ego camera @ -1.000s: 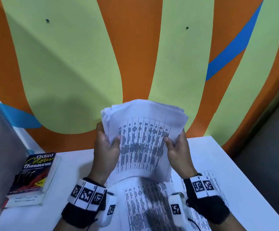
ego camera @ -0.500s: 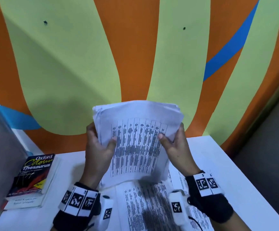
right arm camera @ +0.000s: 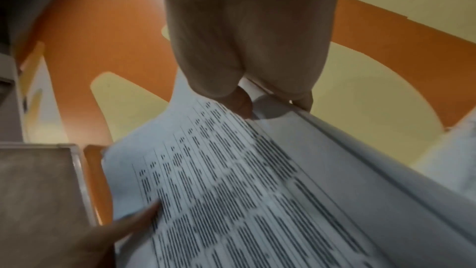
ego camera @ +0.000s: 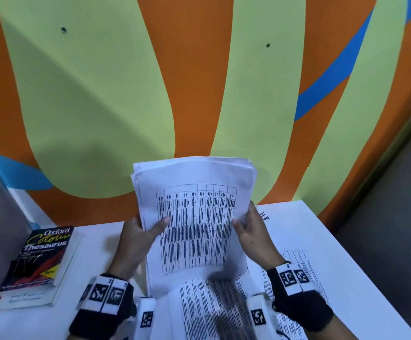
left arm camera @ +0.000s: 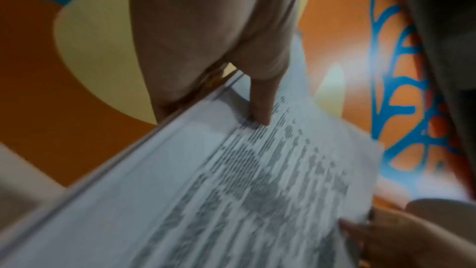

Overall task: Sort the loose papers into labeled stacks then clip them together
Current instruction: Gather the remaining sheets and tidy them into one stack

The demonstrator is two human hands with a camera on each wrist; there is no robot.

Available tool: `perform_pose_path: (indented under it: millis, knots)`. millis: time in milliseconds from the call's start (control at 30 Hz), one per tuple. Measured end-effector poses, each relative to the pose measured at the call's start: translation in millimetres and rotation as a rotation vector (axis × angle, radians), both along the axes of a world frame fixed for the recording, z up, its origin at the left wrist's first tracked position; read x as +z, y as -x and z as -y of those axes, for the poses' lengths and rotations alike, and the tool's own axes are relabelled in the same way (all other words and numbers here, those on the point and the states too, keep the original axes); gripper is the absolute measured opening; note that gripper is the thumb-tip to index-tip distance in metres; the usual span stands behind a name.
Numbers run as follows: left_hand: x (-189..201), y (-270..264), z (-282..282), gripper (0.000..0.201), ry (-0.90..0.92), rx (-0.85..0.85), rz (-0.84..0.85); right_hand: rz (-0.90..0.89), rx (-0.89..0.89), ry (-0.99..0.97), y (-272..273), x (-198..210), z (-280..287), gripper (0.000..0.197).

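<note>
Papers are standing nearly upright above the table, a thick stack pinched on both side edges: the left hand is gripping with thumb on the printed face, the right hand likewise. Top edges are looking uneven, so the step in hand is likely squaring the stack. To do it well, both grips should be loosening slightly while the lower edge is tapping down, letting sheets settle flush. More sheets are lying flat beneath.
</note>
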State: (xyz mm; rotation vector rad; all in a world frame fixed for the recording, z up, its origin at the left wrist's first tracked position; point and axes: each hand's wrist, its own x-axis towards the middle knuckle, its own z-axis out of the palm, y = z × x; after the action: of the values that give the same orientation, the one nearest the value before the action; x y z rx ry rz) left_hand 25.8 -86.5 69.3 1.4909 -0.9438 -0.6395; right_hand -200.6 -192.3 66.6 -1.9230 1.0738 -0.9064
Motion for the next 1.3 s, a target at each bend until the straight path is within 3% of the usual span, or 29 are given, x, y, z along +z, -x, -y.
perform_pose_path:
  millis: [33, 100, 133, 200, 300, 367, 533, 667, 867, 1133, 1300]
  knots:
    - [0.9, 3.1, 1.1, 0.014, -0.002, 0.015, 0.044, -0.025, -0.011, 0.01, 0.6, -8.7, -0.7, 0.037]
    - [8.2, 9.1, 0.2, 0.036, 0.011, 0.092, 0.14, -0.12, -0.076, 0.021, 3.8, -29.3, 1.1, 0.033]
    - [10.3, 7.1, 0.4, 0.033, 0.039, 0.127, 0.171, -0.201, -0.119, 0.008, 7.0, -38.6, 0.1, 0.039]
    - [17.9, 0.7, -0.8, 0.023, 0.114, 0.192, 0.213, -0.454, -0.188, -0.117, 15.6, -59.0, -8.9, 0.064]
    - [26.9, -16.9, -5.1, 0.033, 0.232, 0.292, 0.349, -0.876, -0.11, -0.335, 22.3, -88.6, -32.1, 0.111]
    - [36.3, -27.3, -8.0, 0.026, 0.313, 0.342, 0.443, -0.986, -0.082, -0.325, 21.0, -102.9, -43.2, 0.116]
    - [44.5, -40.7, -11.7, 0.008, 0.366, 0.446, 0.532, -0.881, -0.089, -0.385, 16.4, -110.0, -48.0, 0.111]
    - [38.3, -40.4, -12.9, 0.025, 0.371, 0.443, 0.451, -0.931, -0.216, -0.331, 12.9, -102.0, -48.1, 0.108]
    - [36.5, -29.7, -11.5, 0.024, 0.362, 0.405, 0.407, -0.849, -0.226, -0.418, 14.5, -102.2, -39.2, 0.103]
    - [32.9, -25.0, -8.0, 0.025, 0.379, 0.387, 0.426, -0.943, -0.27, -0.409, 7.2, -94.4, -39.7, 0.116]
    - [33.5, -18.3, -5.7, 0.026, 0.372, 0.367, 0.421, -0.835, -0.277, -0.445, 3.9, -93.5, -39.5, 0.098]
